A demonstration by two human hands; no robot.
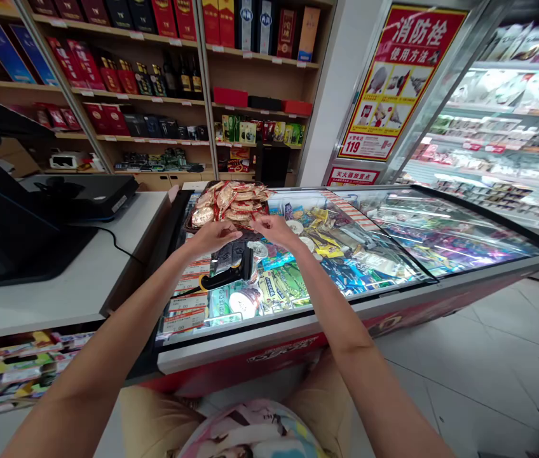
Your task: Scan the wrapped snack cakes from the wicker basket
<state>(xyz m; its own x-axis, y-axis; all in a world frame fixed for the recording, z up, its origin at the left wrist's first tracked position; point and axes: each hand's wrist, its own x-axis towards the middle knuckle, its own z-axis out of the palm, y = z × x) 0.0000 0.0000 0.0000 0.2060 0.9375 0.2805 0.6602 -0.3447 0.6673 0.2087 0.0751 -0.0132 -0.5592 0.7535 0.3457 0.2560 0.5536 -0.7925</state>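
1. The packets [231, 196], in shiny wrappers, were heaped in a dark tray [188, 222] on top of the freezer [260, 334], at the end beside the table [74, 267].
2. The left hand [215, 236] was at the near side of the heap, its fingers bent in toward the thumb; from where I stood I couldn't tell whether they gripped anything.
3. The right hand [272, 228] was just beside it, fingertips against the front of the heap; whether it had pinched a wrapper or only touched one, I couldn't tell.
4. A black-and-yellow scanner [226, 277] lay on the freezer's glass, nearer the person than the tray and between the two forearms.
5. Price labels [186, 321] ran down the left edge of the glass, and bright ice-cream packs [283, 286] showed through it.
6. On the table, to the person's left, stood a black terminal [7, 210].
7. Behind the freezer, shelves [260, 79] carried boxes and bottles, with a red poster [393, 83] to their right.
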